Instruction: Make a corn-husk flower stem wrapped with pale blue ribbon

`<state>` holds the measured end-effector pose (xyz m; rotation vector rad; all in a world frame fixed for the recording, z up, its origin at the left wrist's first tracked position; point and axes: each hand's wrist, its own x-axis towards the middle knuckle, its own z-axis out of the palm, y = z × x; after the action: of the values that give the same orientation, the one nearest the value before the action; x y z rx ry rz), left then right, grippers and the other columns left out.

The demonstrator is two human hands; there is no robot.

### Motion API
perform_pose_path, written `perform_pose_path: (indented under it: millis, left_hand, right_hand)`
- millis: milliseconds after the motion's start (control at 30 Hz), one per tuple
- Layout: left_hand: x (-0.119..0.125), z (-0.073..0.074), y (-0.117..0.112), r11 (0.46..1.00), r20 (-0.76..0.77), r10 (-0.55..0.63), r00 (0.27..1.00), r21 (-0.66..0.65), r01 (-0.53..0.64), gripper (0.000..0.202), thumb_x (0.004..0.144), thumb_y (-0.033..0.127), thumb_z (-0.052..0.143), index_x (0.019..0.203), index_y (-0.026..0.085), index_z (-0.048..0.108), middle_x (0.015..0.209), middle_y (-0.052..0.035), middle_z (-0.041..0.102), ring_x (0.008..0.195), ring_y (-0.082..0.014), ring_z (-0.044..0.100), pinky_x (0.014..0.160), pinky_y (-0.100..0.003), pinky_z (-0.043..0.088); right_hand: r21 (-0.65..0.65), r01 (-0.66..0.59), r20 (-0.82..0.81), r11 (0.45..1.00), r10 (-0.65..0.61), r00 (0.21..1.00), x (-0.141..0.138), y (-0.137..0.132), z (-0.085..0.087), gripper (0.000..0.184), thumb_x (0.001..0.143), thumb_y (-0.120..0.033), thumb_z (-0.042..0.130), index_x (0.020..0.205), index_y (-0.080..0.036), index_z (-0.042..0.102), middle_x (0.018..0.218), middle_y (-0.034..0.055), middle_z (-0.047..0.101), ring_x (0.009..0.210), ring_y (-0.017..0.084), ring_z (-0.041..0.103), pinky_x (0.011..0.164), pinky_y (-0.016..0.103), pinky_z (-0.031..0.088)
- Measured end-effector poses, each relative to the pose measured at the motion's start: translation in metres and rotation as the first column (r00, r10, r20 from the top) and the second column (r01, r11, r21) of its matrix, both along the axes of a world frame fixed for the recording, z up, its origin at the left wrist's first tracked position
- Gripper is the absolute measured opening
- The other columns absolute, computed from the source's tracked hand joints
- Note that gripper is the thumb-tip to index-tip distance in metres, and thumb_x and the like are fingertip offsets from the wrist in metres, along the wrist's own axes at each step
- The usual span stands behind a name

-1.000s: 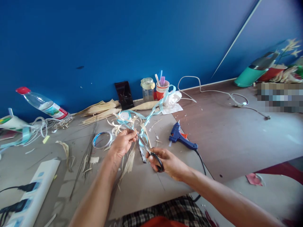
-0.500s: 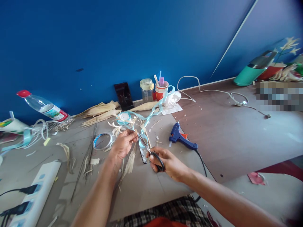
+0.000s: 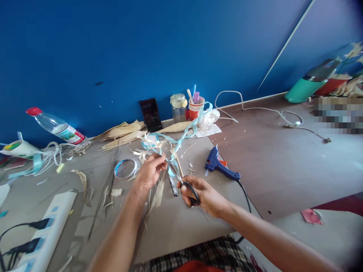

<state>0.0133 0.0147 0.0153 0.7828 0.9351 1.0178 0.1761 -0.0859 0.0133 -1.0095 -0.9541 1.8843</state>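
My left hand (image 3: 153, 166) is closed in a pinch, with a thin light blue ribbon (image 3: 182, 139) seeming to run to its fingertips among pale dried husk strips. In my right hand (image 3: 198, 190) is a pair of scissors (image 3: 176, 172) with black handles, their blades pointing up and left to the left fingertips. Whether the blades are parted is too small to tell. A ribbon spool (image 3: 150, 141) lies just beyond the left hand. Beneath the hands are a dark, pen-like item (image 3: 174, 187) and loose husk pieces (image 3: 159, 194).
A blue glue gun (image 3: 219, 165) lies right of the scissors, its cord trailing off the near edge. A tape roll (image 3: 125, 168) and thin dark stems are on the left. Behind stand a phone (image 3: 150, 114), a jar (image 3: 179, 109) and a paper cup (image 3: 195, 109). A power strip (image 3: 61, 211) is front left.
The whole view has shifted slightly, so everything appears a little farther right. Both hands keep their hold and stay close together, with the scissors still at the left fingertips.
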Motion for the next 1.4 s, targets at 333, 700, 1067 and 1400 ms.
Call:
perform_pose_path:
  millis: [333,700,1067,1400]
  left_hand:
    - [0.001,0.002,-0.002,1.0,-0.041,0.009,0.999,-0.026,-0.01,0.018,0.057,0.018,0.074,0.068,0.013,0.061,0.062,0.0004,0.057,0.056,-0.0071,0.05,0.048,-0.02,0.034]
    - [-0.001,0.001,-0.001,1.0,-0.083,-0.025,0.996,-0.005,0.025,0.019,0.057,0.017,0.072,0.07,0.013,0.06,0.064,0.0014,0.055,0.054,-0.0059,0.048,0.048,-0.019,0.034]
    - [0.0,0.002,-0.002,0.999,-0.093,-0.048,0.995,-0.002,0.048,0.017,0.058,0.016,0.072,0.071,0.012,0.061,0.062,0.0007,0.056,0.053,-0.0059,0.049,0.047,-0.018,0.035]
    - [0.0,-0.001,-0.001,0.999,-0.043,-0.039,0.998,0.034,0.04,0.016,0.06,0.015,0.072,0.069,0.013,0.059,0.062,0.0009,0.056,0.053,-0.006,0.049,0.048,-0.019,0.035]
  right_hand:
    - [-0.008,-0.009,0.027,1.0,0.009,1.0,0.002,-0.001,0.0,0.043,0.07,-0.053,0.066,0.086,-0.015,0.054,0.052,-0.0046,0.049,0.047,0.007,0.038,0.049,0.024,0.025]
    - [0.033,0.003,0.064,0.999,-0.005,0.998,0.0,-0.001,0.001,0.04,0.07,-0.05,0.066,0.084,-0.014,0.055,0.05,-0.0054,0.047,0.047,0.007,0.038,0.05,0.024,0.027]
    - [0.065,0.013,0.092,0.998,-0.019,0.996,-0.004,-0.005,-0.005,0.042,0.072,-0.052,0.064,0.085,-0.014,0.055,0.05,-0.0062,0.045,0.047,0.006,0.037,0.05,0.023,0.027]
    - [0.056,0.033,0.038,0.998,-0.035,0.999,-0.009,-0.009,-0.002,0.044,0.072,-0.056,0.062,0.082,-0.015,0.053,0.051,-0.0055,0.045,0.047,0.006,0.035,0.049,0.024,0.024]
